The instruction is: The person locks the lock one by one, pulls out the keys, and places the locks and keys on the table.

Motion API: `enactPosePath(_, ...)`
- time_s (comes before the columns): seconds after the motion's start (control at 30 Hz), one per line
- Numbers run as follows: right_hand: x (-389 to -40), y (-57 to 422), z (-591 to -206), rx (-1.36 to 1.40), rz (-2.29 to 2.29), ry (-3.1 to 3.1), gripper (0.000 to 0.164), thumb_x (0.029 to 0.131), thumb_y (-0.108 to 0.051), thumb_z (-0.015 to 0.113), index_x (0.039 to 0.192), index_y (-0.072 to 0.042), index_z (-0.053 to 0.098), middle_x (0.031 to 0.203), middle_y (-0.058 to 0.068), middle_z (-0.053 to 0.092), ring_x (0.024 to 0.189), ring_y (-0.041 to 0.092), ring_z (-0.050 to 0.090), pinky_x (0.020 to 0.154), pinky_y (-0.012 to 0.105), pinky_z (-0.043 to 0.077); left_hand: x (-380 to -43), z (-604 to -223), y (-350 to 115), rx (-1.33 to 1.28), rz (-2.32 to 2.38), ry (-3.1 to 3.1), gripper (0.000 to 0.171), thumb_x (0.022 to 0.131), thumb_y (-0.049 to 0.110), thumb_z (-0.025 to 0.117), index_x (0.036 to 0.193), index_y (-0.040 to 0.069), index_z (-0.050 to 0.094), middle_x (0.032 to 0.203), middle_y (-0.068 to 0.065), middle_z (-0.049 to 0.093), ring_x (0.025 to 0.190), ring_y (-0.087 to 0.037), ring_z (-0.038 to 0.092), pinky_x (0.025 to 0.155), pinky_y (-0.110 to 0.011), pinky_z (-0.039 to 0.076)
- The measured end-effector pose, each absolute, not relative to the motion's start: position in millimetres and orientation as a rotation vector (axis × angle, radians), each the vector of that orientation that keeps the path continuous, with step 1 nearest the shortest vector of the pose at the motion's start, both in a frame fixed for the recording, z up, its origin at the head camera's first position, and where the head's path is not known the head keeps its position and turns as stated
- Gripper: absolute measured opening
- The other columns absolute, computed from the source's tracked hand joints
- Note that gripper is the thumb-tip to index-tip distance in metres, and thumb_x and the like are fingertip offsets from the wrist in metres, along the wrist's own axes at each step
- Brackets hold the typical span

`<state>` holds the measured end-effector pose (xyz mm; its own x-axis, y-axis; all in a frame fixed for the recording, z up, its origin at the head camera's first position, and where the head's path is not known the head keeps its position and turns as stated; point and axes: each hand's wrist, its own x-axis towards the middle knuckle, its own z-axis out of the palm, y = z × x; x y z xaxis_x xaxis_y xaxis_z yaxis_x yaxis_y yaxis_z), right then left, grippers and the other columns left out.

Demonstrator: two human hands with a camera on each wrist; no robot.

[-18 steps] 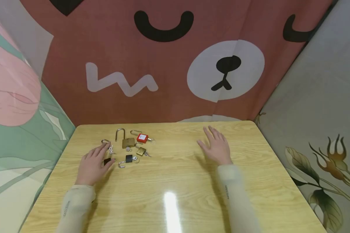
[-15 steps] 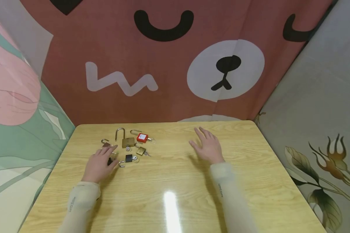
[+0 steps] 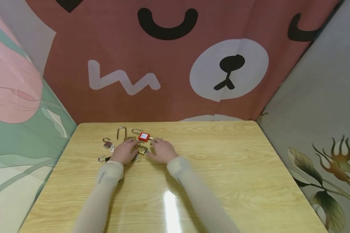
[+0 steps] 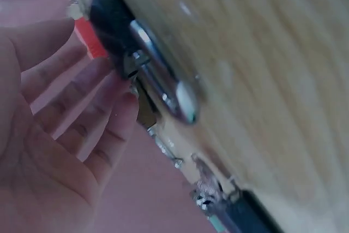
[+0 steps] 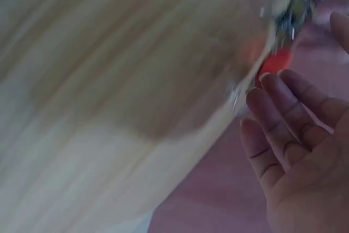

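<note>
In the head view my left hand (image 3: pixel 124 152) reaches over a group of open padlocks. Its fingertips are close to the large brass padlock (image 3: pixel 129 138) and partly cover it. The left wrist view shows the palm with fingers extended beside a black padlock (image 4: pixel 112 28), nothing gripped. My right hand (image 3: pixel 162 150) is at the right side of the group, near the small brass padlock (image 3: pixel 143 149) and the red padlock (image 3: pixel 144 137). In the right wrist view its fingers (image 5: pixel 272 118) are gently bent and hold nothing. Another black padlock (image 3: pixel 107 159) is partly hidden by my left hand.
A small brown padlock (image 3: pixel 108 144) with keys (image 3: pixel 112 148) lies to the left of the group. The wooden table (image 3: pixel 221 174) ends at a red-brown bear-print cloth (image 3: pixel 169 106) behind. Patterned cloths hang on both sides.
My left hand has moved right, away from the left black padlock and onto the middle of the group. My right hand has swept left from the table's right half to the padlocks.
</note>
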<state>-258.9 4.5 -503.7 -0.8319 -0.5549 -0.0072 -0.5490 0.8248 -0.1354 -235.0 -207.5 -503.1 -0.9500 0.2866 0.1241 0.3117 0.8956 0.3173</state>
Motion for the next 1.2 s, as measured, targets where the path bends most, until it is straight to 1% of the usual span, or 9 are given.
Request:
enactPosePath(0.07, -258.6, -7.5, -507.0, -0.904, -0.166, 2.964, 0.064, 0.099, -0.061, 0.060, 0.139, -0.011, 0.063, 0.142, 0.007, 0.061, 0.136, 0.024, 0.056, 0.110, 0.037, 0.050, -239.6, -505.9, -202.6, -0.484, -0.510, -2.970, 0.027, 0.099, 0.021, 0.071, 0.123, 0.008, 0.073, 0.117, -0.015, 0.068, 0.100, -0.033, 0.069, 0.088, -0.054, 0.058)
enactPosePath(0.17, -259.0, -21.0, -510.9, -0.891, -0.111, 2.999, 0.063, 0.097, -0.060, 0.065, 0.136, -0.012, 0.064, 0.137, 0.005, 0.064, 0.134, 0.024, 0.058, 0.105, 0.035, 0.054, -244.3, -510.1, -197.3, -0.501, -0.487, -2.957, 0.020, 0.098, 0.021, 0.072, 0.114, 0.009, 0.076, 0.099, -0.009, 0.066, 0.080, -0.024, 0.064, 0.074, -0.048, 0.058)
enactPosePath(0.27, -260.1, -30.1, -513.5, -0.871, -0.038, 3.041, 0.059, 0.095, -0.056, 0.069, 0.134, -0.012, 0.065, 0.134, 0.004, 0.064, 0.132, 0.023, 0.060, 0.105, 0.035, 0.055, -246.5, -513.2, -194.6, -0.488, -0.486, -2.963, 0.018, 0.099, 0.020, 0.071, 0.112, 0.009, 0.076, 0.094, -0.007, 0.065, 0.074, -0.021, 0.061, 0.070, -0.047, 0.056)
enactPosePath(0.43, -260.2, -34.7, -510.7, -0.860, 0.037, 3.041, 0.047, 0.096, -0.043, 0.071, 0.129, -0.009, 0.067, 0.128, 0.007, 0.066, 0.124, 0.023, 0.063, 0.098, 0.035, 0.058, -247.2, -513.2, -192.5, -0.474, -0.534, -2.990, 0.019, 0.101, 0.016, 0.067, 0.115, 0.007, 0.075, 0.099, -0.010, 0.066, 0.085, -0.027, 0.065, 0.080, -0.051, 0.057)
enactPosePath(0.63, -258.8, -20.0, -503.3, -0.854, -0.014, 2.986, 0.044, 0.099, -0.032, 0.070, 0.130, -0.002, 0.064, 0.128, 0.011, 0.065, 0.117, 0.023, 0.064, 0.093, 0.035, 0.059, -245.6, -510.4, -192.0, -0.484, -0.666, -3.010, 0.024, 0.100, 0.017, 0.068, 0.121, 0.007, 0.074, 0.106, -0.011, 0.068, 0.096, -0.029, 0.066, 0.087, -0.052, 0.057)
enactPosePath(0.77, -255.3, -3.1, -497.5, -0.883, -0.145, 2.931, 0.038, 0.096, -0.024, 0.074, 0.124, 0.001, 0.064, 0.119, 0.014, 0.065, 0.098, 0.022, 0.068, 0.087, 0.033, 0.060, -244.2, -510.9, -191.9, -0.505, -0.713, -3.018, 0.022, 0.100, 0.018, 0.070, 0.120, 0.010, 0.075, 0.108, -0.010, 0.069, 0.099, -0.029, 0.066, 0.088, -0.052, 0.056)
enactPosePath(0.9, -250.8, 19.0, -492.5, -0.907, -0.277, 2.876, 0.031, 0.097, -0.018, 0.073, 0.119, 0.003, 0.064, 0.109, 0.013, 0.062, 0.084, 0.019, 0.065, 0.080, 0.030, 0.060, -241.6, -508.8, -185.6, -0.546, -0.766, -3.051, 0.024, 0.102, 0.019, 0.067, 0.123, 0.012, 0.074, 0.118, -0.011, 0.072, 0.108, -0.031, 0.067, 0.095, -0.054, 0.055)
enactPosePath(1.03, -245.8, 44.0, -485.7, -0.941, -0.388, 2.849, 0.029, 0.099, -0.017, 0.072, 0.118, 0.002, 0.063, 0.106, 0.011, 0.060, 0.084, 0.018, 0.064, 0.080, 0.029, 0.060, -240.3, -507.1, -174.6, -0.608, -0.949, -3.070, 0.027, 0.105, 0.021, 0.063, 0.130, 0.012, 0.071, 0.120, -0.009, 0.073, 0.109, -0.028, 0.069, 0.096, -0.052, 0.056)
enactPosePath(1.2, -237.2, 73.1, -475.8, -0.997, -0.515, 2.838, 0.031, 0.099, -0.016, 0.073, 0.122, 0.001, 0.062, 0.111, 0.011, 0.060, 0.091, 0.021, 0.066, 0.083, 0.031, 0.060, -239.9, -507.4, -161.2, -0.587, -1.349, -3.008, 0.028, 0.108, 0.028, 0.057, 0.128, 0.013, 0.070, 0.115, -0.005, 0.073, 0.101, -0.020, 0.069, 0.087, -0.040, 0.058)
